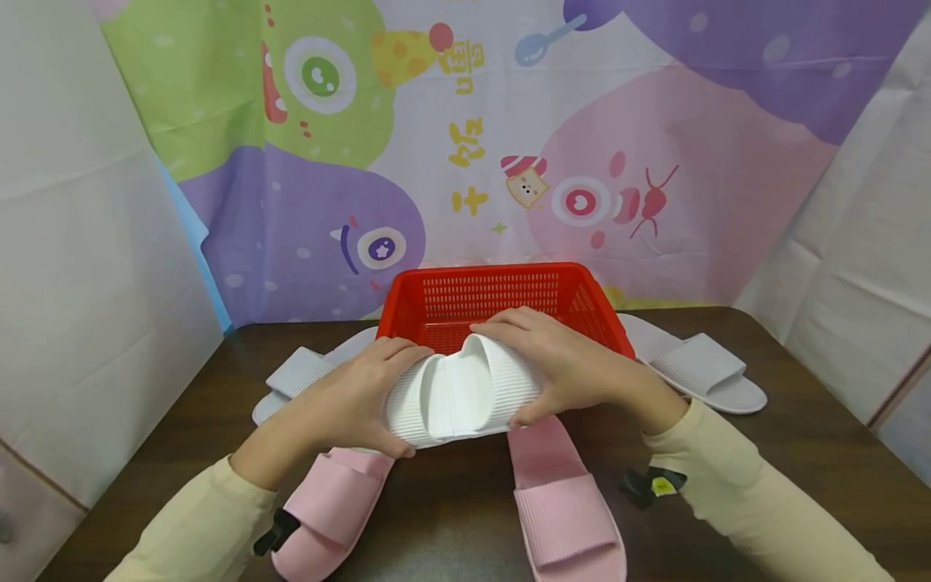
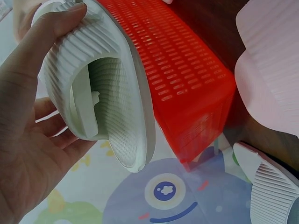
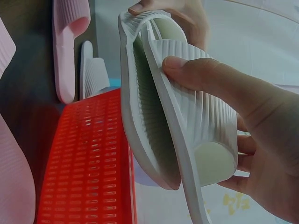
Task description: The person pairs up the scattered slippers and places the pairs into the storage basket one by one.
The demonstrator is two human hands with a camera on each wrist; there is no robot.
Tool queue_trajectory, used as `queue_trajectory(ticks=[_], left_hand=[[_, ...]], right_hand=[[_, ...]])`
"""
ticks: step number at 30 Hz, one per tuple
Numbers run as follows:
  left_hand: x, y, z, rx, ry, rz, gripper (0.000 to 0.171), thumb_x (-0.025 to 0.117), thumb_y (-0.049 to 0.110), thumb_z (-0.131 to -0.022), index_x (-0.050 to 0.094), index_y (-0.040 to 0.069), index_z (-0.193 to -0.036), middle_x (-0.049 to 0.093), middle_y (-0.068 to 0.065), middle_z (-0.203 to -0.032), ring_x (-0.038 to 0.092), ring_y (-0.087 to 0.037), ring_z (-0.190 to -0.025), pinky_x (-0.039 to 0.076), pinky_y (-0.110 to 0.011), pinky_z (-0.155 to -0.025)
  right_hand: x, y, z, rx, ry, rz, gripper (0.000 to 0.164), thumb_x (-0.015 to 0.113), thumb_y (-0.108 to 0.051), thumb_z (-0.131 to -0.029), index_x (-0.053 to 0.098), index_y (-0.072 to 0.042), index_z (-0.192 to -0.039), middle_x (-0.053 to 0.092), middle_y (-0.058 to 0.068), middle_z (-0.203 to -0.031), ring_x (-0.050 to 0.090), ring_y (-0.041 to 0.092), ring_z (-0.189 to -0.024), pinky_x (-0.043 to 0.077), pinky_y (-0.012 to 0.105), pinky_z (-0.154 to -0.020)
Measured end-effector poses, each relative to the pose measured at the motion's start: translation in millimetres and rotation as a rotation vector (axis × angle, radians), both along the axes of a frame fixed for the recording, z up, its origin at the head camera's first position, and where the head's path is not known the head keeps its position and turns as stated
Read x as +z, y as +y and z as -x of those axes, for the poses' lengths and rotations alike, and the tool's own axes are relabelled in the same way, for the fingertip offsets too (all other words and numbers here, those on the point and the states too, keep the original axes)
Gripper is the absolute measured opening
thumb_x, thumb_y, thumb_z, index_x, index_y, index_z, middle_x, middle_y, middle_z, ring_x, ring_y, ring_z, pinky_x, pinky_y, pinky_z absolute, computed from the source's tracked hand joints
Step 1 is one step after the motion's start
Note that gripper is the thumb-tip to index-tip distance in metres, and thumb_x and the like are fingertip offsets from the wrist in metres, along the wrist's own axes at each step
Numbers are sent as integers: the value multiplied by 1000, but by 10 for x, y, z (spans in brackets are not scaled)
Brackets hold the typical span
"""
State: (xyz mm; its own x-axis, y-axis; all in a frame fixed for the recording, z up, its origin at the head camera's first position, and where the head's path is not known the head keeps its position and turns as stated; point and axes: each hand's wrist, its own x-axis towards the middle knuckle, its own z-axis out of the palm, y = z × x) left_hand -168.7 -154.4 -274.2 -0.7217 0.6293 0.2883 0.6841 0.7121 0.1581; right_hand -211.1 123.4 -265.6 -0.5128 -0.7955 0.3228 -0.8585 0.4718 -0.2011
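Observation:
Two white slippers with ribbed straps are held up close together before the red basket point(image 1: 614, 319). My left hand point(image 1: 356, 388) grips the left white slipper point(image 1: 405, 411) round its strap, thumb on the near side. Round the strap of the right white slipper point(image 1: 515, 384) curls my right hand point(image 1: 563, 364). In the right wrist view the two soles overlap at a narrow angle, and the thumb presses on the ribbed strap point(image 3: 196, 98). The left wrist view shows one slipper's textured insole point(image 2: 119, 107) through the strap opening.
Pink slippers lie on the dark brown table point(image 1: 451, 525), one at the left point(image 1: 338, 505) and one at the right point(image 1: 563, 517). Light grey-white slippers flank the basket on its left point(image 1: 298, 372) and right point(image 1: 701, 364). Behind hangs a cartoon-printed cloth point(image 1: 465, 162).

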Motion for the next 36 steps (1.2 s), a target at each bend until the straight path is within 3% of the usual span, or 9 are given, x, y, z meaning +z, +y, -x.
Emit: queue_trajectory(ticks=[12,26,36], left_hand=[[6,2,21,-5,21,-14,93,90,36,-50,52,9,-130,58,-3,-125,53,-19,-113,54,-37,-91],[-49,16,7,15,33,-26,91,90,36,-50,53,8,-128,58,-4,-123,54,-18,-111,56,-35,-88],[-39,6,1,25,109,-36,92,89,37,-49,53,10,-129,59,-3,-123,55,-17,-109,56,-35,-84]], right_hand=[[-1,-23,36,13,-52,49,94,86,-37,-59,46,-15,-141,52,2,-134,46,17,-121,51,38,-93],[-12,-103,3,10,-17,36,94,87,-41,-58,47,-15,-140,53,1,-134,47,17,-121,51,39,-96],[-1,-41,8,23,-27,72,96,86,-46,-62,43,-15,-142,48,1,-140,43,17,-128,51,38,-98]])
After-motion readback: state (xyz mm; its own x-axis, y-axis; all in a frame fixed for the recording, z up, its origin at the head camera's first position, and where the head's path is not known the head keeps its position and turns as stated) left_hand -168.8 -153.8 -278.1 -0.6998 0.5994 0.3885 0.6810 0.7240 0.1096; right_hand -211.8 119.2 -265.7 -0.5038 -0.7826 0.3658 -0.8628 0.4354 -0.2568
